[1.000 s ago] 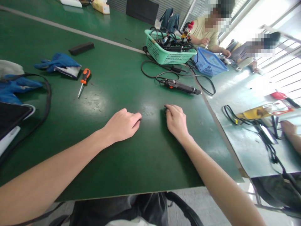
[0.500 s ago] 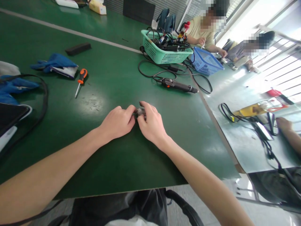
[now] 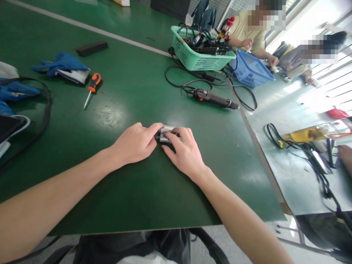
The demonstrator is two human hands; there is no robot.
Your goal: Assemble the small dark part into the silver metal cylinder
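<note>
A small silver metal part [image 3: 166,129], looking like two short cylinders side by side, lies between my hands at the middle of the green table [image 3: 123,205]. My left hand [image 3: 136,142] pinches its dark left end between thumb and index finger. From the right, my right hand [image 3: 187,152] grips the part with its fingers over the far side and right end. The thumb of that hand stretches below, nearer to me. Much of the part's right end is hidden under the fingers.
Farther off lie a screwdriver [image 3: 92,90], blue gloves [image 3: 62,66], a black block [image 3: 92,48] and a corded electric screwdriver [image 3: 216,99]. A green basket [image 3: 203,65] of cables and a blue basket [image 3: 251,71] stand back right. Co-workers sit at the right.
My right hand's fingers have shifted on the part, and its thumb has spread lower. More of the silver cylinders shows. The camera view has tilted slightly down and left.
</note>
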